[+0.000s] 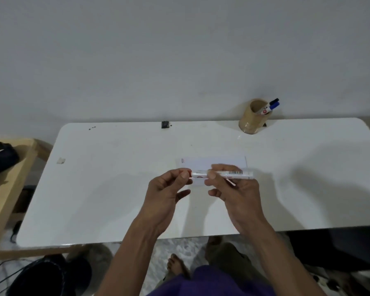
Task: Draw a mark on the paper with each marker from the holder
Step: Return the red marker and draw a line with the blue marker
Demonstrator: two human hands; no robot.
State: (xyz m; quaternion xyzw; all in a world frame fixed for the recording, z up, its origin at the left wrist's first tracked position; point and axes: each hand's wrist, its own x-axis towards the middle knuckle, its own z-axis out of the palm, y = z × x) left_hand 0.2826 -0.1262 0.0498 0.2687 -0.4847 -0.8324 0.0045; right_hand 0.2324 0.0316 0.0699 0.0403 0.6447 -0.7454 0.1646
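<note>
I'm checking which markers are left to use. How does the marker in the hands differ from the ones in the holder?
The held marker lies level above the paper, gripped by the right hand, with the left hand at its red end. The markers in the holder stand tilted in the holder, untouched, showing blue and dark caps. The white barrels look alike.

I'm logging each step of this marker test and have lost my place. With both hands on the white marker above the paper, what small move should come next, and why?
Probably pull the cap free. The right hand grips the white marker by its barrel, held level over the paper, while the left hand pinches its left end, where a red cap seems to sit. Whether it is coming off or going on cannot be told.
</note>
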